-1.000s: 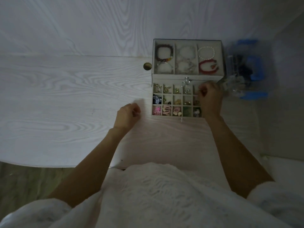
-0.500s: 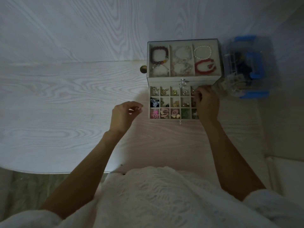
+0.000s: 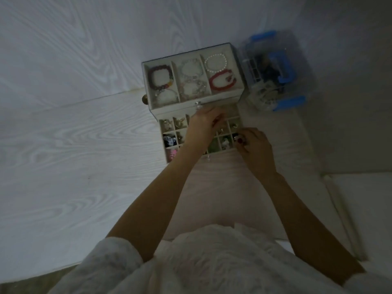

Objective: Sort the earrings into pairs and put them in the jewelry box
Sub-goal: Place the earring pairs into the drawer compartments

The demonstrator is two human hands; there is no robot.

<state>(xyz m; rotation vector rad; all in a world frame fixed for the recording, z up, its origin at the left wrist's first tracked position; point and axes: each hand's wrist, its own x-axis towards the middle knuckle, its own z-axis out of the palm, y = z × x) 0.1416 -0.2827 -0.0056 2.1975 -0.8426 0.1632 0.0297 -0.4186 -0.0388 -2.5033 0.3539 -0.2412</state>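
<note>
Red bracelet (image 3: 222, 80); blue-handled clear case (image 3: 273, 75); white wood-grain table (image 3: 74, 155); cream jewelry box (image 3: 216, 100).

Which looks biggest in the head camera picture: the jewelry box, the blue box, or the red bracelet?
1. jewelry box
2. blue box, blurred at its edges
3. red bracelet

Several middle compartments of the pale, grid-divided drawer of the jewelry box (image 3: 231, 120) are covered by the left hand (image 3: 201, 128). What its blurred fingertips hold cannot be told. The contents of the clear plastic container with blue latches (image 3: 273, 75) are smeared beyond recognition.
</note>
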